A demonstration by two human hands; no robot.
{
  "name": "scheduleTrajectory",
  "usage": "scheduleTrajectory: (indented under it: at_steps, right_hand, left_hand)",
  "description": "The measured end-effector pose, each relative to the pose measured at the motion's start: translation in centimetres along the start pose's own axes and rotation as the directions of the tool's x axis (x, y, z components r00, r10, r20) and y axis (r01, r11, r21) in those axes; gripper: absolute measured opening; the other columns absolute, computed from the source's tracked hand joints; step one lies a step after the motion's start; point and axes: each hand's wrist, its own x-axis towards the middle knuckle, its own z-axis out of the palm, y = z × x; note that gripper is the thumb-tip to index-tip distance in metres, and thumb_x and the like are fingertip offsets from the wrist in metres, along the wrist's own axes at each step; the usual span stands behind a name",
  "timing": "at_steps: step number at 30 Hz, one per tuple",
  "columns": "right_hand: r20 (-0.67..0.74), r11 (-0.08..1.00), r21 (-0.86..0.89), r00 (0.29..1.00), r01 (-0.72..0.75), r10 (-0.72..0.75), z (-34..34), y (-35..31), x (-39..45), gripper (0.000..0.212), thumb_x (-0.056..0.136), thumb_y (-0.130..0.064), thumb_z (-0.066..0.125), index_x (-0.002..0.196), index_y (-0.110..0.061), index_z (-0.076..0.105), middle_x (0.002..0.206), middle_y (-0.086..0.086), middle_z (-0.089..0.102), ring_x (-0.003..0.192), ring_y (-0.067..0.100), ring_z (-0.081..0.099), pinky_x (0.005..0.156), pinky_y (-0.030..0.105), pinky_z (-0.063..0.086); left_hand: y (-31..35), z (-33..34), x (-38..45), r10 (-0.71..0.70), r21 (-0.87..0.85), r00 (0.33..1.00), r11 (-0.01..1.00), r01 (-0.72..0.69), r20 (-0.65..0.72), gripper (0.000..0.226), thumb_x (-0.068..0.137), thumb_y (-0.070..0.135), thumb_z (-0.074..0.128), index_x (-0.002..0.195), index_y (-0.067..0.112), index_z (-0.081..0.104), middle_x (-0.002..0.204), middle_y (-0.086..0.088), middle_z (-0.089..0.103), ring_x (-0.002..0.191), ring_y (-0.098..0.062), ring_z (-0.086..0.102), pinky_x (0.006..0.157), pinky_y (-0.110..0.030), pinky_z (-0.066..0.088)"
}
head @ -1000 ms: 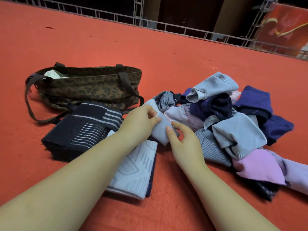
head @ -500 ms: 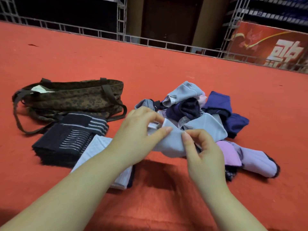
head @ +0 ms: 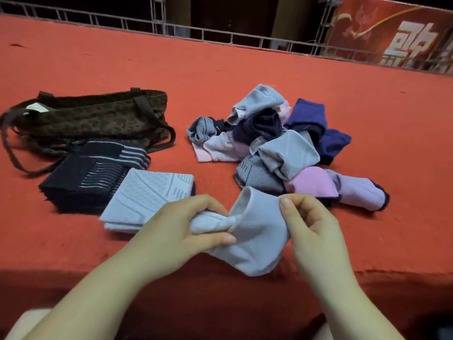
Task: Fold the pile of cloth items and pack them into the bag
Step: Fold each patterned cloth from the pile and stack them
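Note:
A pale blue cloth [head: 255, 239] hangs between my hands above the front edge of the red surface. My left hand [head: 181, 231] grips its bunched left end. My right hand [head: 311, 229] pinches its upper right edge. The pile of crumpled cloths [head: 282, 148], grey, purple, navy and pink, lies just beyond my hands at centre right. A leopard-print bag [head: 90, 119] lies on its side at the left with its straps spread. Before it lie a folded dark striped cloth [head: 93, 173] and a folded pale blue patterned cloth [head: 147, 197].
The red carpeted surface [head: 245, 77] stretches far back to a metal lattice rail [head: 220, 38]. Its front edge [head: 392, 276] drops off just under my hands. A red banner [head: 397, 33] hangs at the back right.
Both hands pulled the pale blue cloth off the pile and drew it toward me, down to the front edge. The cloth now hangs partly spread between them.

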Motion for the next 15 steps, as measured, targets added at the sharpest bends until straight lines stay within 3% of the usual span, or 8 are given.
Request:
scheduleTrajectory:
  at_steps: [2,4,8,12,15]
  right_hand:
    - [0.065,0.996,-0.063,0.996,0.065,-0.061,-0.2,-0.4,-0.3,0.015,0.09,-0.036,0.058,0.088,-0.022,0.065,0.085,-0.017,0.07,0.079,-0.005,0.061,0.07,0.008,0.044]
    - [0.159,0.968,-0.182,0.977,0.173,-0.145,-0.3,-1.0,-0.7,0.031,0.08,-0.053,0.051,0.099,-0.031,0.064,0.1,-0.022,0.067,0.097,-0.008,0.06,0.081,0.006,0.041]
    - [0.3,0.882,-0.321,0.921,0.345,-0.251,0.4,-1.1,-1.2,0.03,0.08,-0.05,0.055,0.107,-0.039,0.06,0.108,-0.024,0.063,0.106,-0.006,0.056,0.089,0.005,0.036]
    - [0.194,0.936,-0.257,0.961,0.242,-0.195,1.1,-0.4,-1.5,0.009,0.077,-0.037,0.065,0.085,-0.033,0.064,0.096,-0.021,0.065,0.093,-0.004,0.059,0.079,0.004,0.037]
    - [0.124,0.976,-0.155,0.983,0.154,-0.135,1.7,-0.2,-1.8,0.006,0.076,-0.031,0.063,0.078,-0.026,0.065,0.085,-0.016,0.067,0.084,-0.001,0.061,0.073,0.006,0.04]
  left_hand:
    - [0.2,0.2,-0.3,-0.019,-0.017,1.0,1.0,0.019,-0.016,0.04,0.06,0.063,0.063,0.092,0.04,0.06,0.084,0.023,0.065,0.08,0.005,0.06,0.072,-0.011,0.042]
    - [0.6,0.3,-0.4,-0.032,-0.037,0.999,0.999,0.032,-0.013,0.036,0.061,0.063,0.062,0.087,0.037,0.063,0.076,0.02,0.065,0.07,0.004,0.058,0.065,-0.012,0.04]
    - [1.3,0.7,-0.4,-0.024,-0.104,1.0,0.994,0.022,-0.019,0.032,0.067,0.061,0.059,0.083,0.034,0.066,0.071,0.009,0.065,0.065,0.002,0.054,0.062,-0.018,0.041]
    - [1.8,1.0,-0.7,-0.021,-0.08,0.998,0.997,0.016,-0.054,0.026,0.072,0.056,0.061,0.084,0.033,0.064,0.074,0.016,0.065,0.069,0.001,0.058,0.063,-0.013,0.04]
    - [1.7,1.2,-1.2,-0.026,-0.053,0.993,0.998,0.02,-0.113,0.023,0.076,0.054,0.058,0.089,0.036,0.062,0.082,0.02,0.067,0.078,0.002,0.062,0.069,-0.016,0.044]
